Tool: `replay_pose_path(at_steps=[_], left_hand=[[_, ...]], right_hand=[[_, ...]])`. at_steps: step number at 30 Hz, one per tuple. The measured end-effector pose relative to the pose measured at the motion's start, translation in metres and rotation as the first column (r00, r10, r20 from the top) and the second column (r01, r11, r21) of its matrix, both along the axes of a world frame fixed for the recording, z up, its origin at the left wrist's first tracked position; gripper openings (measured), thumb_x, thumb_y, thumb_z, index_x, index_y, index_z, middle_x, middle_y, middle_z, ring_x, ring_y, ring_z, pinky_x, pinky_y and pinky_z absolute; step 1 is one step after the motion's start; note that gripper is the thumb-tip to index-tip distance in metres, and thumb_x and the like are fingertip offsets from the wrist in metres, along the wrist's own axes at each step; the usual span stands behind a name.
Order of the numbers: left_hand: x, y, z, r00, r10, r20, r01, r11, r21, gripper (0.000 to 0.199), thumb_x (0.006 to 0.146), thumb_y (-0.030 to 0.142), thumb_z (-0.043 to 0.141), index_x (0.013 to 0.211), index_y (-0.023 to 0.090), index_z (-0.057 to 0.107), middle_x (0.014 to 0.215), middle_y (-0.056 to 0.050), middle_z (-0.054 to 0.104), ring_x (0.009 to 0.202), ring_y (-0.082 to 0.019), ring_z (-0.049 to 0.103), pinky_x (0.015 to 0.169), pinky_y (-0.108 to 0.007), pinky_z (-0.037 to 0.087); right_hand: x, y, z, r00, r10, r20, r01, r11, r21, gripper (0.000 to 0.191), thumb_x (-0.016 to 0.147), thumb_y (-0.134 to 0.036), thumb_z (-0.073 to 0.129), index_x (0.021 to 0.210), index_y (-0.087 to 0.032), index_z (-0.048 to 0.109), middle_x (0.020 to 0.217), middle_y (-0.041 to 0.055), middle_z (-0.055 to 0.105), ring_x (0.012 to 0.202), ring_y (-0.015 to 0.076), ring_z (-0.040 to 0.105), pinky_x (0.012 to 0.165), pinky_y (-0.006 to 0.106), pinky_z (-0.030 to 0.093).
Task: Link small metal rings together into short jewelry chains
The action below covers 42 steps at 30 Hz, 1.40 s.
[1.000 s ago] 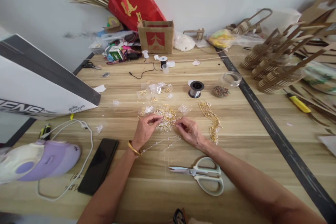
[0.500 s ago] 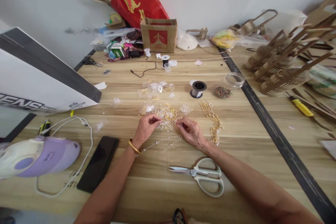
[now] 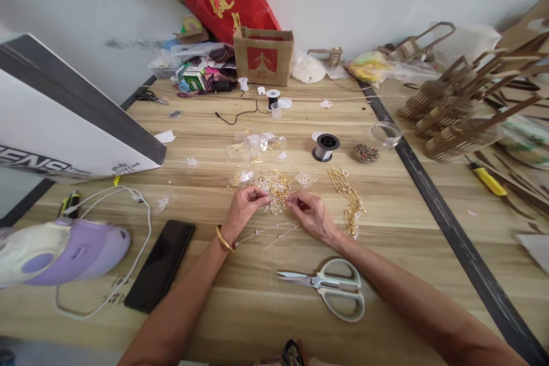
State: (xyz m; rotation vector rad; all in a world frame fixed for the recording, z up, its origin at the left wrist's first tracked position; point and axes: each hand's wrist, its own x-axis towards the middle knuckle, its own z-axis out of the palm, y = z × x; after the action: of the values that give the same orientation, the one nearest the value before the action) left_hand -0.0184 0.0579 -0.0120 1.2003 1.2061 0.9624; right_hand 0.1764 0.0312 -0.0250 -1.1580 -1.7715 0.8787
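Observation:
My left hand (image 3: 250,206), with a gold bangle (image 3: 224,238) at its wrist, is closed in a pinch at the near left edge of a heap of small gold and silver beads (image 3: 275,186). Across the heap, my right hand (image 3: 309,210) also pinches thumb to forefinger. Whatever either hand holds is too small to make out. On the table just below the hands lies a thin silver beaded chain (image 3: 281,234), its left end passing by my left wrist. Scissors (image 3: 328,286) with pale green handles rest nearer to me, blades pointing left.
Gold chains (image 3: 352,206) lie right of my right hand. Behind the heap are small plastic bags (image 3: 259,143), a wire spool (image 3: 325,147) and a dish of dark beads (image 3: 366,152). A black phone (image 3: 160,266) and a white cable (image 3: 148,223) lie left. Woven baskets (image 3: 450,131) stand right.
My left hand has moved slightly right, closer to my right hand. The right hand stays almost in place, still pinching. The view has shifted a little.

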Motion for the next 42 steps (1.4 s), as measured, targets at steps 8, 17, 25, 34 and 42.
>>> replay_pose_path(at_steps=[8, 17, 25, 34, 42], left_hand=[[0.005, 0.0, -0.001, 0.999, 0.025, 0.043, -0.026, 1.0, 0.012, 0.022, 0.058, 0.027, 0.079, 0.066, 0.012, 0.066, 0.062, 0.0, 0.066, 0.058, -0.012, 0.06, 0.059, -0.023, 0.048], [0.008, -0.001, -0.004, 0.997, 0.056, 0.057, -0.057, 0.998, 0.018, 0.02, 0.058, 0.024, 0.079, 0.066, 0.012, 0.066, 0.063, -0.001, 0.067, 0.059, -0.011, 0.06, 0.06, -0.022, 0.047], [0.007, -0.001, -0.005, 0.999, 0.033, 0.0, -0.033, 0.998, 0.058, 0.019, 0.06, 0.026, 0.078, 0.067, 0.012, 0.067, 0.066, -0.003, 0.068, 0.061, -0.012, 0.06, 0.061, -0.022, 0.048], [0.004, -0.002, -0.008, 0.995, 0.034, -0.097, -0.022, 0.993, 0.118, 0.014, 0.065, 0.023, 0.073, 0.066, 0.013, 0.064, 0.063, -0.002, 0.067, 0.059, -0.012, 0.061, 0.059, -0.022, 0.048], [0.005, -0.008, 0.002, 0.959, 0.039, -0.281, 0.024, 0.976, 0.216, 0.003, 0.069, 0.015, 0.065, 0.071, 0.013, 0.066, 0.062, -0.002, 0.065, 0.057, -0.012, 0.059, 0.056, -0.021, 0.045]], right_hand=[[-0.013, 0.006, 0.002, 0.984, 0.141, 0.105, -0.139, 0.99, -0.024, 0.016, 0.086, -0.027, 0.056, 0.097, -0.015, 0.06, 0.058, -0.0047, 0.049, 0.05, 0.0083, 0.042, 0.05, 0.02, 0.035], [-0.02, 0.014, -0.005, 0.991, 0.11, 0.08, -0.111, 0.994, 0.01, 0.015, 0.087, -0.027, 0.055, 0.088, -0.015, 0.062, 0.06, -0.0023, 0.053, 0.051, 0.0088, 0.045, 0.05, 0.02, 0.035], [-0.018, 0.017, -0.008, 0.99, 0.107, 0.09, -0.112, 0.992, 0.049, 0.017, 0.088, -0.027, 0.05, 0.083, -0.015, 0.062, 0.06, -0.0012, 0.056, 0.049, 0.0086, 0.046, 0.048, 0.02, 0.036], [-0.014, 0.019, -0.007, 0.989, 0.1, 0.112, -0.109, 0.99, 0.084, 0.014, 0.086, -0.024, 0.051, 0.078, -0.016, 0.059, 0.055, -0.0027, 0.051, 0.047, 0.0083, 0.042, 0.046, 0.02, 0.035], [-0.014, 0.018, -0.006, 0.991, 0.097, 0.096, -0.101, 0.994, 0.043, 0.014, 0.084, -0.022, 0.05, 0.075, -0.016, 0.059, 0.055, -0.0032, 0.051, 0.047, 0.0085, 0.042, 0.046, 0.02, 0.033]])
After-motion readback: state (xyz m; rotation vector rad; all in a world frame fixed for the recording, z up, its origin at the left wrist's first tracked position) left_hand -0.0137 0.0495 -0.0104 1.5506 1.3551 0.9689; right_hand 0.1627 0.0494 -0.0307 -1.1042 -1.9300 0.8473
